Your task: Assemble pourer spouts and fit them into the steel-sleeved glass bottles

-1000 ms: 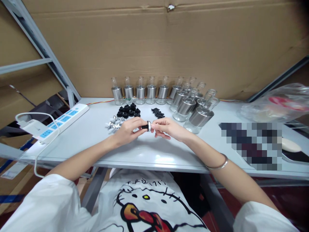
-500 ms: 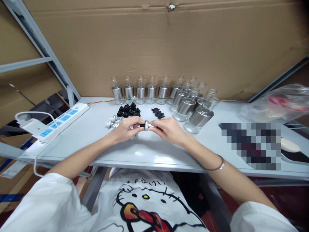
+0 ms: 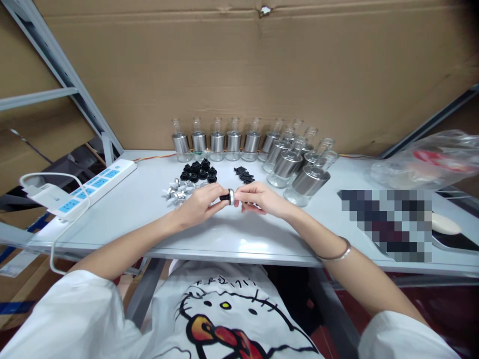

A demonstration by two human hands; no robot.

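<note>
My left hand pinches the black stopper end of a bottle pour spout, its silver collar facing right. My right hand closes its fingertips at the other side of the collar, covering the spout end. Left of my left hand lie several silver pour spouts, partly hidden behind it. Black ribbed stoppers stand in a cluster behind them. A small pile of black plastic pieces lies just beyond my right hand.
Several glass bottles with metal sleeves line the back and right of the table. A white power strip with a plugged-in charger is at left. On the right are a plastic bag, a blurred-out item and a cream oval object.
The pour spout has shifted slightly right in my left hand. My right-hand fingers have changed their grip, now covering the spout end, with the lower fingers more spread.
</note>
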